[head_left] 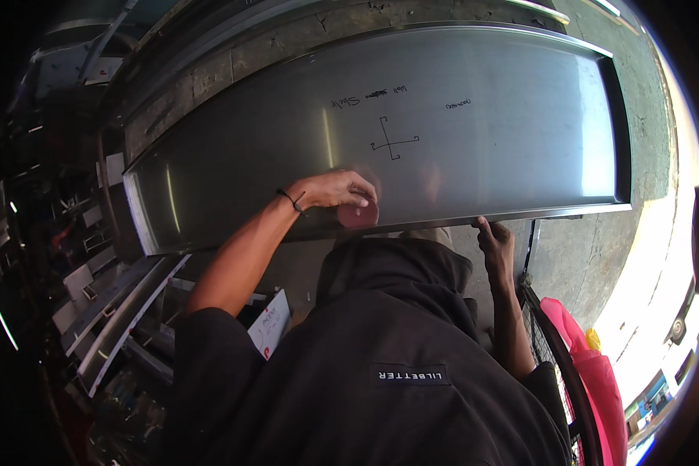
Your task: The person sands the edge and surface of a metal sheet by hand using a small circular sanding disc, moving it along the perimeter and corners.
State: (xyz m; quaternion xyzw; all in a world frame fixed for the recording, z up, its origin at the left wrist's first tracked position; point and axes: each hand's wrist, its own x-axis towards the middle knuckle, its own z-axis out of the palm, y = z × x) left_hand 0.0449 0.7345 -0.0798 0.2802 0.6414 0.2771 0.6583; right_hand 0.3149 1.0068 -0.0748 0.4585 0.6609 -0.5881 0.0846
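Note:
A long, shiny sheet-metal panel (256, 140) with turned-up edges stretches across in front of me. Black handwriting and a hand-drawn figure of crossed lines with hooked ends (391, 143) mark its middle. My left hand (340, 189), with a dark cord at the wrist, pinches a reddish round sanding disc (359, 216) by its upper part. The disc lies against the panel close to the near edge. Farther right, my right hand (495, 237) grips that near edge, its thumb at the rim and the other fingers lower down, partly hidden.
Metal channels and offcuts (128, 318) are piled at the left. A white box (270, 324) stands by my left side. To the right are a black mesh frame (547, 334) and bright pink cloth (594, 380). Concrete floor (582, 256) shows beyond the panel.

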